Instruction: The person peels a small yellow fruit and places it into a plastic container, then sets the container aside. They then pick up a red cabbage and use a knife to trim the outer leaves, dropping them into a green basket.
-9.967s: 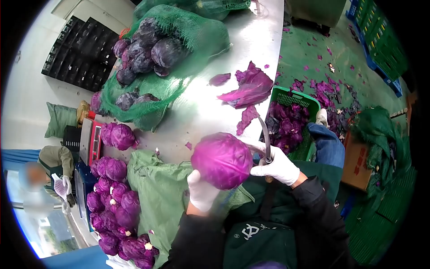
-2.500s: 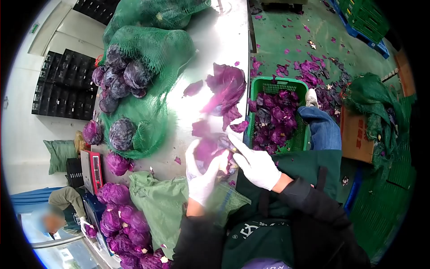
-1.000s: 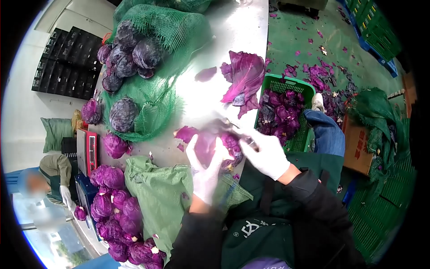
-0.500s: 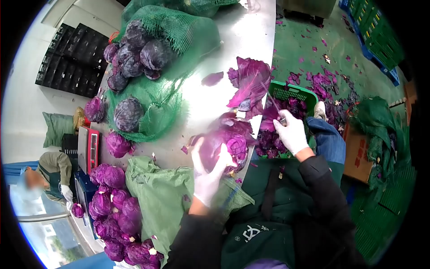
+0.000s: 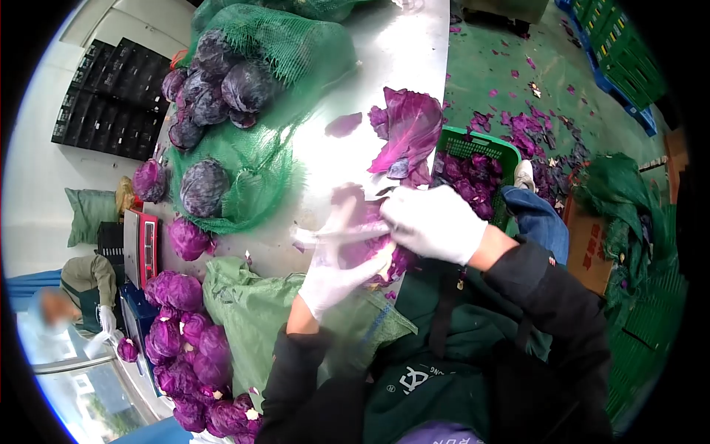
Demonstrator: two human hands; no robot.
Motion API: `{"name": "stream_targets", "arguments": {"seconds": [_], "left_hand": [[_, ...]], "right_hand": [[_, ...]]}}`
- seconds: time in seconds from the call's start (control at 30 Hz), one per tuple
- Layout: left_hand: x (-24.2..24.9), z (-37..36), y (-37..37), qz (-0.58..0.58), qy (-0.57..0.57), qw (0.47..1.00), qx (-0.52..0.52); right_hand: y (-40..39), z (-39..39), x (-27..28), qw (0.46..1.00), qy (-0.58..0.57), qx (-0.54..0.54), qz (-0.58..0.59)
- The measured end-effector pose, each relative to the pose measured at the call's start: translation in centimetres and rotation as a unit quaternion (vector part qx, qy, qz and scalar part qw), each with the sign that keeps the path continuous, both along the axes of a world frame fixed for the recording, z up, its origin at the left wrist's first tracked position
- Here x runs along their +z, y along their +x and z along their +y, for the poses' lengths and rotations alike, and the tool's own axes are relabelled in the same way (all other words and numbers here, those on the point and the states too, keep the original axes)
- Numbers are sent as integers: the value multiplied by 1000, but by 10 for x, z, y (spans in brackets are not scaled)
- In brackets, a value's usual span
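Note:
A red cabbage [image 5: 400, 260] sits under my hands at the near side of the metal table, mostly covered by them. Around its left side my left hand [image 5: 333, 275], white-gloved, is closed, with the fingers blurred. My right hand [image 5: 436, 224], also gloved, grips a knife [image 5: 344, 236] over the cabbage. The blade, smeared by motion, points left across my left fingers; the glove hides most of the handle. Just beyond the cabbage, large loose purple leaves [image 5: 413, 133] rest on the table edge.
A green crate [image 5: 484, 140] of purple leaves stands right of the table [image 5: 325, 166]. Dark cabbages [image 5: 251, 86] lie in green netting [image 5: 318, 55]. Trimmed cabbages [image 5: 177, 344] are heaped left of a green sack [image 5: 240, 311]. Another person [image 5: 89, 285] works beside a red scale [image 5: 148, 248].
My right hand has swung left with the knife, from over the crate to the cabbage. My left hand still holds the cabbage, having shifted slightly left.

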State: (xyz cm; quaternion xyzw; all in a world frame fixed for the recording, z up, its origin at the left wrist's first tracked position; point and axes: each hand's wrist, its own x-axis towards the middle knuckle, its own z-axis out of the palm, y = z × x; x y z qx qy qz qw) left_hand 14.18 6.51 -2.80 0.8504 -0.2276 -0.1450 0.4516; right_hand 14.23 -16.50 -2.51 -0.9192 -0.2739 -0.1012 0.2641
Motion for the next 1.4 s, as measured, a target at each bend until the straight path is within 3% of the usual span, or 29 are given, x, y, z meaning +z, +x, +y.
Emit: {"name": "stream_targets", "arguments": {"seconds": [0.03,0.17,0.2,0.23,0.27,0.33,0.4,0.47,0.6,0.73,0.77,0.8,0.9,0.97,1.0,1.03,1.07,1.1,1.13,1.17,1.2,1.23,1.27,1.33,1.37,1.4], "left_hand": [[6,-1,-3,-3,7,1000,9],[-1,8,-7,-10,41,999,5],[-5,9,-5,42,-19,998,35],[-9,10,-5,97,-79,990,68],[-11,11,-9,156,-136,973,99],[-5,5,-8,168,-155,967,117],[-6,9,-10,148,-163,970,98],[-1,10,-10,191,-188,959,90],[-1,24,-8,221,-190,954,71],[-15,34,-6,198,-183,961,62],[-16,36,-9,226,-200,950,82],[-18,37,-9,251,-217,938,101],[-21,26,-28,246,-279,912,175],[-5,-13,-35,283,-414,818,281],[-23,-9,-43,204,-337,880,267],[-26,-13,-46,121,-252,924,261],[-24,-20,-57,265,-424,810,306],[-26,-6,-61,238,-315,879,266],[4,-8,-66,251,-236,891,295],[13,6,-66,148,-104,953,243],[20,20,-65,39,32,981,185],[27,21,-60,-84,42,975,199],[36,21,-53,-104,27,973,206],[51,11,-26,-268,101,957,50],[43,8,-10,-265,125,955,-34],[19,7,-5,-240,126,960,-66]], "right_hand": [[9,-8,-5,997,54,-45,19],[32,-51,-55,968,30,-241,68],[27,-50,-53,954,5,-284,94],[15,-35,-32,951,109,-282,66],[2,-23,-15,954,137,-264,47],[-22,-2,5,957,179,-213,87],[-22,17,-10,928,295,-129,188],[-11,1,2,879,255,-92,393],[-13,7,-15,949,223,-18,224],[3,-12,-47,970,40,-160,179],[5,-22,-68,966,92,-190,148],[0,-22,-58,938,167,-237,188],[-30,-3,-28,899,300,-247,203],[-49,19,-23,867,368,-234,239],[-54,29,-21,849,394,-228,270],[-51,36,-23,883,369,-220,187],[-47,40,-28,910,341,-213,104],[-43,36,-28,910,327,-218,129],[-35,31,-22,887,359,-216,192],[-30,24,-20,893,338,-209,211],[-24,20,-18,898,317,-199,229],[-20,18,-19,914,305,-179,199],[-19,19,-15,923,284,-170,197],[-18,22,-6,939,244,-147,193],[-18,26,-9,956,240,-134,105],[-17,26,-16,957,230,-139,108]]}}
